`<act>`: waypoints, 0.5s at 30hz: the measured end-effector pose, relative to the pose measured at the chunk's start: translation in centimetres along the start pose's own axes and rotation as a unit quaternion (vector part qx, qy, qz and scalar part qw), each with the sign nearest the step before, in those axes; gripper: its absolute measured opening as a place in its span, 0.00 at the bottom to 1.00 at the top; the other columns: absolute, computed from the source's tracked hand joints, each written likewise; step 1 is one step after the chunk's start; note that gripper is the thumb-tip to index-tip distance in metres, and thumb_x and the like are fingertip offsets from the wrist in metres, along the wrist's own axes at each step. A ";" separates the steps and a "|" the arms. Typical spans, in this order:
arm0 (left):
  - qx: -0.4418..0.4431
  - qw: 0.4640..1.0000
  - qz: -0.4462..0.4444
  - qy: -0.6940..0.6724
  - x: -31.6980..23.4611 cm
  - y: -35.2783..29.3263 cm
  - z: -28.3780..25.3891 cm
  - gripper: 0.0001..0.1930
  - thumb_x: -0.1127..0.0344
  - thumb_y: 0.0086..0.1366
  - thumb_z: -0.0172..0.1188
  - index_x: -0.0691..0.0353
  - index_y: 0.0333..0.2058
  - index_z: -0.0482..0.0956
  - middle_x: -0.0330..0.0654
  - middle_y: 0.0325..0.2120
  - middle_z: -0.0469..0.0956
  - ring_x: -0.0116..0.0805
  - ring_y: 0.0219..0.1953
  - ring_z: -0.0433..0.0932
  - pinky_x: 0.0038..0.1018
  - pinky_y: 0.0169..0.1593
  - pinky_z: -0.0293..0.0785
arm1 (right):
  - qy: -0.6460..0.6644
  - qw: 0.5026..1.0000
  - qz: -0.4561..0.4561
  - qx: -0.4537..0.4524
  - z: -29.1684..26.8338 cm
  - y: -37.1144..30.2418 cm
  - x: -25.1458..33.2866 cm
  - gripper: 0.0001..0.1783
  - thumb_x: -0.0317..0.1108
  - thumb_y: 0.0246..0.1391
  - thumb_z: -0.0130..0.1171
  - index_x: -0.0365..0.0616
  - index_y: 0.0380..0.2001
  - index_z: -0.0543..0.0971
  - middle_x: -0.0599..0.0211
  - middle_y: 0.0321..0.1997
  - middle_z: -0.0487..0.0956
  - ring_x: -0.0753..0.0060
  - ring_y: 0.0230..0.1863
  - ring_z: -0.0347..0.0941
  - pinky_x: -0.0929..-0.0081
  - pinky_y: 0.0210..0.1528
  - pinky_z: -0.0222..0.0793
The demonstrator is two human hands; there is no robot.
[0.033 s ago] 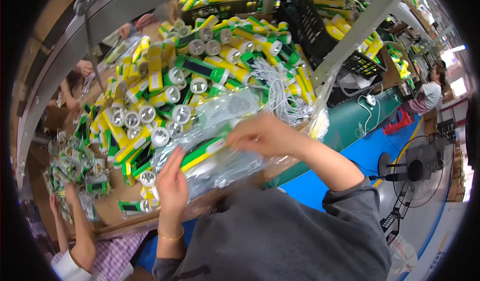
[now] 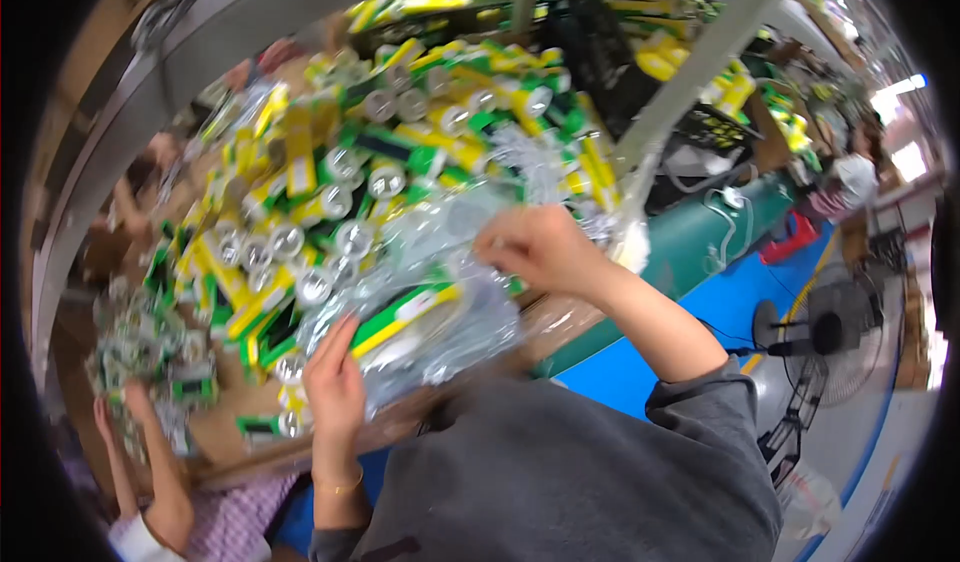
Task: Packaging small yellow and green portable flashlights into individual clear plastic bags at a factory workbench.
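Note:
My left hand (image 2: 335,382) is closed around the lower end of a green-and-yellow flashlight (image 2: 405,314), which lies tilted over a heap of transparent plastic bags (image 2: 450,347). To the right and above its far end, my right hand (image 2: 540,250) is raised with the fingers curled and pinched together. Blur hides what, if anything, those fingers hold. Beyond both hands spreads a large pile of similar flashlights (image 2: 385,180), many with round lenses facing me. Next to the pile sits a bundle of white cables (image 2: 530,152).
At the left, a co-worker's hands (image 2: 140,402) are near bagged packets (image 2: 145,337); other hands (image 2: 160,152) show farther back. Black crates (image 2: 590,52) stand behind a metal post (image 2: 690,72). A green surface (image 2: 680,272) and a fan (image 2: 825,332) are to the right.
My right hand has moved up and away from the flashlight's far end, baring more of its side. The left hand has shifted slightly left and keeps its hold. The whole view has blurred.

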State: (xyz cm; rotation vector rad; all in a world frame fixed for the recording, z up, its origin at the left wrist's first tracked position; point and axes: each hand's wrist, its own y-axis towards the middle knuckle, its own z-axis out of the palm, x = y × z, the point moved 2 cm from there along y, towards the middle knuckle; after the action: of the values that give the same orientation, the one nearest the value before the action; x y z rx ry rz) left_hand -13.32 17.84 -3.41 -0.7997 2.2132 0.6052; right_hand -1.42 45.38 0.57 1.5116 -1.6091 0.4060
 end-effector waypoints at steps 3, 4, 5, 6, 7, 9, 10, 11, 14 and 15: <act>0.013 1.000 -0.004 0.011 0.2 -1.0 -0.5 0.19 0.80 0.58 0.47 0.69 0.49 0.75 0.53 0.47 0.76 0.46 0.52 0.74 0.31 0.57 0.66 | -0.381 0.922 0.043 0.056 -1.6 -3.2 -9.9 0.03 0.28 0.44 0.55 0.43 0.24 0.78 0.58 0.26 0.78 0.54 0.31 0.78 0.60 0.29 0.74; 0.002 1.000 -0.007 0.005 0.9 -1.7 -0.5 0.19 0.79 0.58 0.47 0.68 0.49 0.75 0.53 0.47 0.76 0.46 0.52 0.74 0.31 0.56 0.66 | -0.394 0.905 0.017 0.162 -0.6 -3.5 -11.7 0.04 0.28 0.44 0.55 0.43 0.24 0.78 0.57 0.27 0.78 0.54 0.31 0.78 0.59 0.28 0.73; -0.005 1.000 0.001 0.026 1.4 -2.1 -0.5 0.19 0.79 0.58 0.47 0.68 0.49 0.75 0.53 0.47 0.76 0.45 0.51 0.74 0.30 0.54 0.67 | -0.375 0.906 -0.013 0.197 -0.1 -3.4 -11.7 0.05 0.30 0.42 0.56 0.42 0.25 0.76 0.57 0.29 0.77 0.52 0.31 0.77 0.58 0.30 0.73; -0.015 0.999 0.008 0.050 1.6 -1.8 -0.4 0.20 0.79 0.58 0.48 0.67 0.50 0.75 0.52 0.47 0.76 0.45 0.51 0.75 0.30 0.52 0.69 | -0.353 0.906 -0.045 0.231 0.0 -3.5 -11.7 0.08 0.31 0.40 0.58 0.41 0.27 0.75 0.57 0.30 0.76 0.50 0.31 0.76 0.58 0.32 0.72; -0.009 0.999 0.029 0.041 1.6 -1.3 -0.1 0.20 0.79 0.58 0.48 0.67 0.50 0.75 0.52 0.47 0.76 0.45 0.51 0.75 0.30 0.52 0.69 | -0.353 0.914 -0.048 0.192 -0.1 -3.4 -10.6 0.08 0.32 0.42 0.57 0.42 0.27 0.75 0.56 0.30 0.77 0.50 0.31 0.76 0.58 0.31 0.72; 0.004 0.999 -0.014 0.036 1.6 -0.9 -0.1 0.20 0.79 0.58 0.49 0.67 0.50 0.75 0.52 0.47 0.76 0.43 0.49 0.75 0.30 0.48 0.71 | -0.357 0.922 -0.048 0.144 0.3 -3.6 -9.3 0.08 0.34 0.43 0.57 0.42 0.27 0.76 0.56 0.29 0.77 0.50 0.31 0.76 0.58 0.31 0.72; 0.009 0.999 -0.001 0.036 1.2 -0.6 0.0 0.20 0.79 0.58 0.49 0.67 0.50 0.75 0.52 0.47 0.76 0.43 0.49 0.75 0.30 0.48 0.71 | -0.360 0.908 -0.009 0.217 0.7 -3.9 -9.6 0.08 0.35 0.44 0.57 0.44 0.27 0.78 0.55 0.28 0.78 0.50 0.31 0.77 0.57 0.31 0.72; 0.020 0.999 -0.019 0.018 0.8 -0.4 0.0 0.20 0.79 0.58 0.49 0.67 0.50 0.75 0.52 0.47 0.76 0.42 0.49 0.75 0.30 0.46 0.71 | -0.359 0.887 0.024 0.290 0.9 -3.9 -9.9 0.09 0.37 0.46 0.58 0.45 0.27 0.81 0.55 0.27 0.80 0.50 0.32 0.77 0.56 0.31 0.73; 0.054 0.998 -0.035 0.008 2.1 -0.1 -0.1 0.22 0.79 0.57 0.51 0.69 0.53 0.72 0.53 0.50 0.74 0.42 0.52 0.74 0.31 0.50 0.70 | -0.252 0.928 0.044 0.272 0.1 -5.0 -9.7 0.11 0.41 0.46 0.59 0.45 0.27 0.81 0.55 0.27 0.80 0.49 0.31 0.76 0.55 0.33 0.71; 0.018 0.999 0.037 0.035 2.0 -0.2 0.0 0.19 0.74 0.60 0.53 0.67 0.52 0.74 0.49 0.37 0.75 0.38 0.35 0.70 0.30 0.38 0.68 | -0.227 0.927 0.013 0.299 -1.1 -4.9 -9.0 0.11 0.41 0.47 0.58 0.46 0.25 0.81 0.55 0.27 0.80 0.47 0.30 0.76 0.55 0.34 0.71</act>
State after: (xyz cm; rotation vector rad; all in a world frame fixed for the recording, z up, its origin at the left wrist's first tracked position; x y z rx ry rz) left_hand -14.33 16.99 -4.88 -0.7344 2.3195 0.5789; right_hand 2.52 50.92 -7.13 2.1664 -1.9714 0.6369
